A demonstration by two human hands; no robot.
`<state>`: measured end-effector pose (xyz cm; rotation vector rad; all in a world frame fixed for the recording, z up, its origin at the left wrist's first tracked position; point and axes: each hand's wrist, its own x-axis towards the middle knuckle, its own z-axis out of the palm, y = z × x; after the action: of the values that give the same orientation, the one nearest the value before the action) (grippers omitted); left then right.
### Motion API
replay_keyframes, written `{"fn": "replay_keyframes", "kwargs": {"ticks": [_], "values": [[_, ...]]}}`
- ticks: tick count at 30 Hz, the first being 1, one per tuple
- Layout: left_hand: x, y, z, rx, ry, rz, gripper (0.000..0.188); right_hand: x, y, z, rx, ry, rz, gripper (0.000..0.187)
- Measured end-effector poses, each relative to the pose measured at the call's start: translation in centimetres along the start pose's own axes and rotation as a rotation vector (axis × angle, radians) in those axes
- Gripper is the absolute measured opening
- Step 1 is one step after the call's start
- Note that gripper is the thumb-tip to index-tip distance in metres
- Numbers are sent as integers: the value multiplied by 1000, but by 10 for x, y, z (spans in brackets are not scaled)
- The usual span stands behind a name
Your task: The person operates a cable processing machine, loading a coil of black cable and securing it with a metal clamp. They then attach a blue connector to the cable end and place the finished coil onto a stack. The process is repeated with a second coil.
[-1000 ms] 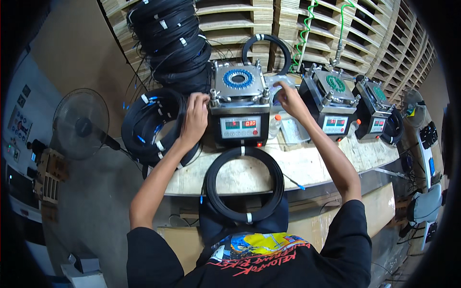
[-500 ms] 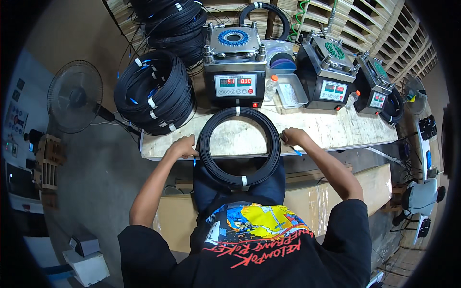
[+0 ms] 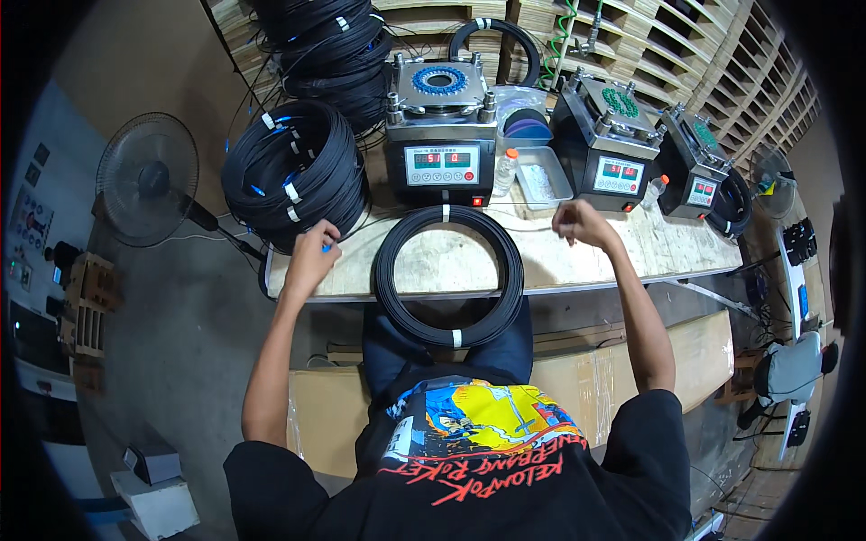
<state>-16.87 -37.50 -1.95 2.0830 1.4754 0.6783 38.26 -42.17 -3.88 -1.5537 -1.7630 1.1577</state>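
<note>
A black cable coil (image 3: 391, 293) with white ties lies over the table's front edge, partly above my lap. My left hand (image 3: 311, 261) is left of it, fingers closed round a blue-tipped cable end (image 3: 327, 248), beside the tall stack of coils. Over the table to the right of the coil, my right hand (image 3: 585, 225) has its fingers curled in. A thin dark cable (image 3: 532, 230) runs from the coil to these fingers; its tip is hidden in them.
Behind the coil stands a black machine (image 3: 440, 167) with a lit display and a ring of blue pieces on top. Two similar machines with green pieces stand to the right. Stacked black coils (image 3: 298, 180) are at left, near a fan (image 3: 147, 176). An orange-capped bottle (image 3: 505, 173) and a plastic tray (image 3: 544, 178) sit between machines.
Both hands have moved up and away from the coil's sides, the left toward the stacked coils, the right over the table. The coil stays nearly in place. The first machine's display reading has changed.
</note>
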Motion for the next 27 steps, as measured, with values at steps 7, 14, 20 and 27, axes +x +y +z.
{"fn": "replay_keyframes", "kwargs": {"ticks": [7,14,20,27], "values": [[40,53,0,-674,60,105,16,25,-82,-13,188,358,-166,16],[69,115,47,-568,230,401,16,58,-123,70,389,274,-370,29],[72,147,72,-707,45,296,40,58,-134,123,654,319,-305,28],[81,143,78,-840,-103,279,54,59,-131,131,783,252,-295,26]]}}
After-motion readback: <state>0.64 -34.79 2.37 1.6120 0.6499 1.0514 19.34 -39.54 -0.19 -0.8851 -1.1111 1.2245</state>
